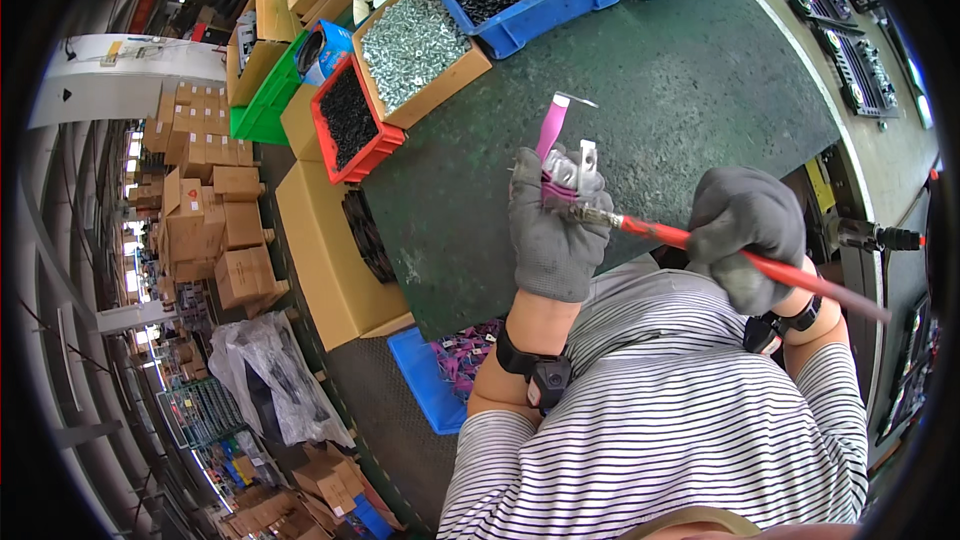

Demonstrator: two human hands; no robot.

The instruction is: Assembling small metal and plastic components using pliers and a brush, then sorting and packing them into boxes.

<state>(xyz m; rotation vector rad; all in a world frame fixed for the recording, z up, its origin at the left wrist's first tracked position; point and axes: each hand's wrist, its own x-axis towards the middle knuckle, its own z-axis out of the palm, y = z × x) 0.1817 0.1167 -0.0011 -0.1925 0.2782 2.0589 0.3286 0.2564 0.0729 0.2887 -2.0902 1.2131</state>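
My left hand [553, 250], in a grey glove, is closed around a small silver metal clamp [575, 172] with a pink lever [551, 128] standing up from it. My right hand [745, 230], gloved too, grips a long red-handled wrench [648, 229]. The metal head of this tool reaches the clamp beside my left fingers; whether it is seated on a nut is hidden. The handle's far end is blurred and sticks out past my right wrist. Both hands are above the near edge of the dark green worktable [690, 80].
A carton of silver bolts [415, 45], a red bin of black parts [348, 115] and blue bins [540, 5] line the table's far left. A blue tray [425, 385] of pink parts sits low on my left. Black tools [850, 60] lie on a bench at right.
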